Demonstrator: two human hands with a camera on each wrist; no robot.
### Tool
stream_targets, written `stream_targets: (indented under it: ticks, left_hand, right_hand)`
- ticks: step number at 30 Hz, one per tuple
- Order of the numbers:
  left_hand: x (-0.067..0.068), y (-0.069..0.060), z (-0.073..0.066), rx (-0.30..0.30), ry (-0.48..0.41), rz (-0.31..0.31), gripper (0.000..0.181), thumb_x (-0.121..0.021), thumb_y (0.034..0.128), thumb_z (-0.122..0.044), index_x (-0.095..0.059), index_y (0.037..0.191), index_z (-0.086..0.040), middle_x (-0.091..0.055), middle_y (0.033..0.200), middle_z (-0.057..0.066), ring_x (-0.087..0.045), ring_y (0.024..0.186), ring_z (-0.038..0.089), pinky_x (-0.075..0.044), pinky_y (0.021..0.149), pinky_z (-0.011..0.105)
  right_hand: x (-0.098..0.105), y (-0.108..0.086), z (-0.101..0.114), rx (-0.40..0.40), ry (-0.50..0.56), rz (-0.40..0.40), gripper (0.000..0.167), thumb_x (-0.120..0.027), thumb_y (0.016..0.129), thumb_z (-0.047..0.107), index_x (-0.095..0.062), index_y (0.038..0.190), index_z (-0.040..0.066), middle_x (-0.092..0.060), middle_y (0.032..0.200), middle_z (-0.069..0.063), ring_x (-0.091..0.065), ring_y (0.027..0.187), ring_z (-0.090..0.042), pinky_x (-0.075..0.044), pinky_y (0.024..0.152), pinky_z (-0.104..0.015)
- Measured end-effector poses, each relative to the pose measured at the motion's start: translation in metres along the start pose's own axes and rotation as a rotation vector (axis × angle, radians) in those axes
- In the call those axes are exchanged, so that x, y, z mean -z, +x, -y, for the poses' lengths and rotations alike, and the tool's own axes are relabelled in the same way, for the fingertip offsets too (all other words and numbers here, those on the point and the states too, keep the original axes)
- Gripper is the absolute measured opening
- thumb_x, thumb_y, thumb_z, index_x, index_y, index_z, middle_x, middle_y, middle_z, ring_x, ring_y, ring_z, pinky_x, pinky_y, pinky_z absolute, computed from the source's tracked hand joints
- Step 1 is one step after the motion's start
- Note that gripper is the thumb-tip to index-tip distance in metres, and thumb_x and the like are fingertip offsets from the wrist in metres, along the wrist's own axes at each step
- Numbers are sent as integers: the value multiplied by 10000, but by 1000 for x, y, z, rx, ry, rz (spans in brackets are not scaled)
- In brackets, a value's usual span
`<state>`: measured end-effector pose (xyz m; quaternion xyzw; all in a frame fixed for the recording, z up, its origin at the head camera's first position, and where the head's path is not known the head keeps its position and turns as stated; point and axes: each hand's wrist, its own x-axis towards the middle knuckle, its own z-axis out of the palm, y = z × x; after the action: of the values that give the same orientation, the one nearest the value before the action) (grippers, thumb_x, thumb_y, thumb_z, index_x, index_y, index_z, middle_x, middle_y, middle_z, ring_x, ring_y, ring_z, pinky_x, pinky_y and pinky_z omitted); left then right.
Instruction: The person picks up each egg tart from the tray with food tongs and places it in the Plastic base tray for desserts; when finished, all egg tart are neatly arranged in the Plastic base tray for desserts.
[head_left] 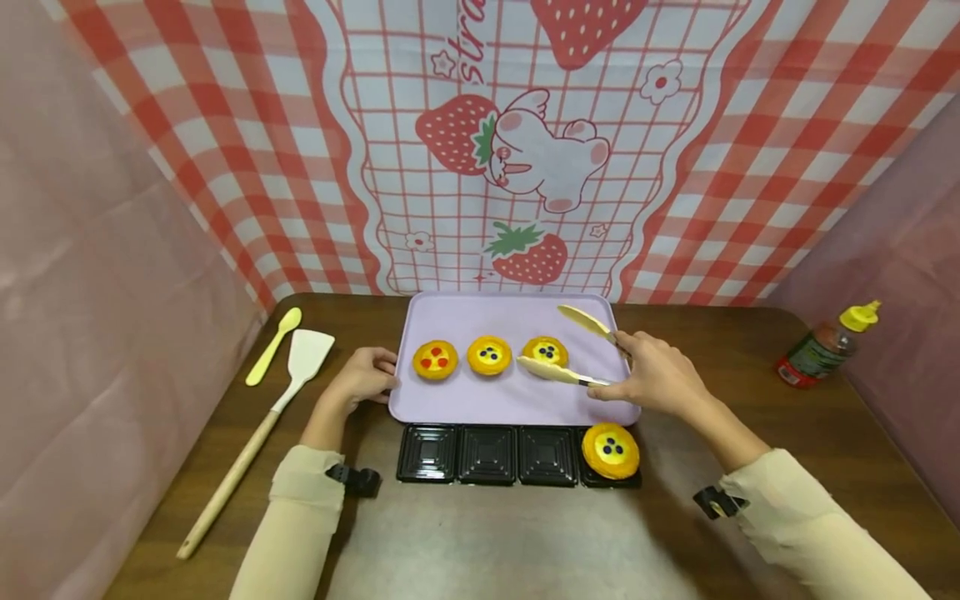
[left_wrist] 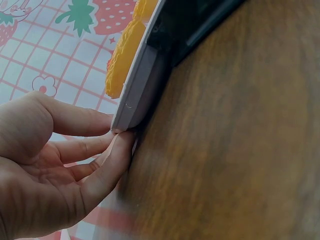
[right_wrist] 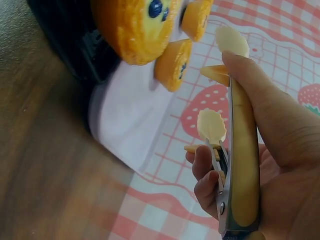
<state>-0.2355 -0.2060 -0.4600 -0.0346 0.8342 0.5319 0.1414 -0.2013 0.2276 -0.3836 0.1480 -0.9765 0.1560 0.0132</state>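
Note:
My left hand (head_left: pixel 365 375) pinches the left rim of a lilac tray (head_left: pixel 480 404), thumb and fingers meeting at its edge in the left wrist view. My right hand (head_left: pixel 656 372) holds cream-tipped tongs (head_left: pixel 551 369) with their arms spread. The nearer tip overlaps the right-hand blueberry tart (head_left: pixel 551 347) on the tray; whether it touches is unclear. A middle blueberry tart (head_left: pixel 490 356) and a tart with red pieces (head_left: pixel 435 360) lie in line to its left. Before the tray, a black container (head_left: pixel 487 455) has another blueberry tart (head_left: pixel 611 451) in its rightmost compartment.
A white spatula (head_left: pixel 306 354) with a wooden handle and a small yellow spoon (head_left: pixel 272 348) lie on the left. At the far right stands a sauce bottle (head_left: pixel 821 350) with a yellow cap. A checked strawberry cloth (head_left: pixel 675 250) hangs behind the brown table (head_left: pixel 697 333).

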Motion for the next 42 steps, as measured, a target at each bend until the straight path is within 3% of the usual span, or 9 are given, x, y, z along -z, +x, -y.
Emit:
stream_targets:
  ticks: [4,9,17,24,34,42]
  left_hand:
    - [0,0,1,8,-7,-5,444,-648,824,75,-503,1238,138,-534,1001,199,-579,784,229,-606,612,368]
    - [-1,2,1,4,-18,-3,457,-644,811,79,-502,1241,140,-526,1003,199,-576,782,227,-607,614,371]
    - [0,2,2,2,-22,-3,442,-645,806,89,-513,1225,140,-526,990,201,-576,778,229,-607,608,376]
    - [0,2,1,10,-30,-8,443,-650,812,81,-520,1232,127,-534,1001,196,-581,776,223,-608,614,374]
    - [0,3,2,13,-27,-7,448,-656,811,83,-518,1235,131,-536,1002,204,-587,779,234,-608,619,384]
    - [0,4,3,12,-15,-14,448,-666,810,73,-523,1232,123,-543,1004,203,-591,779,239,-607,615,382]
  right_hand:
    - [-6,3,-5,-8,15,26,1121,-803,638,699,-507,1378,-89,-650,1099,-213,-546,815,-266,-481,596,-393]
    - [-11,4,-8,-7,25,40,999,-864,668,560,-535,1354,-86,-667,1086,-201,-566,824,-268,-497,626,-420]
    - [-17,5,-9,-5,41,66,908,-883,674,502,-586,1315,-69,-685,1125,-210,-614,873,-277,-549,730,-488]
    - [-20,7,-10,-16,42,78,809,-880,685,484,-643,1264,-29,-699,1075,-192,-546,731,-237,-453,575,-353]
    - [-20,6,-11,-16,42,60,745,-868,709,470,-667,1258,7,-694,1086,-206,-563,756,-248,-499,616,-434]
    - [-18,5,-11,-17,49,52,758,-869,711,464,-657,1270,-2,-688,1093,-224,-553,742,-242,-482,588,-397]
